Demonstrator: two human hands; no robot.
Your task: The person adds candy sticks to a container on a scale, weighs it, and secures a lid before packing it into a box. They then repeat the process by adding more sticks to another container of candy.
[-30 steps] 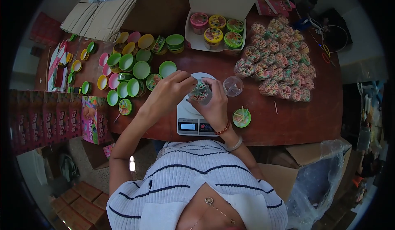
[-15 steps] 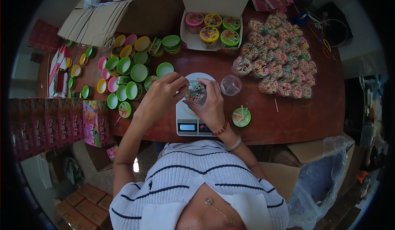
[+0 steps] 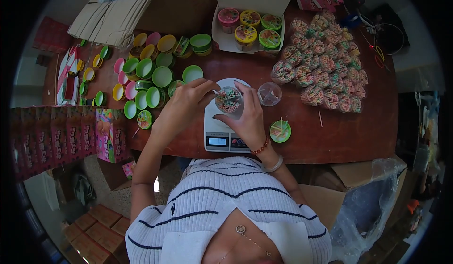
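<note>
A clear cup (image 3: 228, 100) of small coloured sticks is over the white scale (image 3: 218, 131), whose display is lit. My right hand (image 3: 247, 115) is curved round the cup's right side, thumb below it and fingers above. My left hand (image 3: 188, 101) is at the cup's left rim, its fingertips pinched together on something too small to make out. Just right of the scale is a clear, nearly empty cup (image 3: 269, 94). A green lid (image 3: 280, 131) with a few loose sticks lies below that.
Many filled clear cups (image 3: 322, 77) stand at the right. Green, yellow and pink lids (image 3: 162, 76) spread over the left. Behind the scale, an open white box (image 3: 259, 48) holds several lidded tubs. Pink printed boxes (image 3: 111, 134) line the left edge. Loose sticks lie about.
The view has shifted a little, moving most table items slightly right. My right hand's fingers have spread wider round the cup, showing more of its contents. My left hand stays at the rim.
</note>
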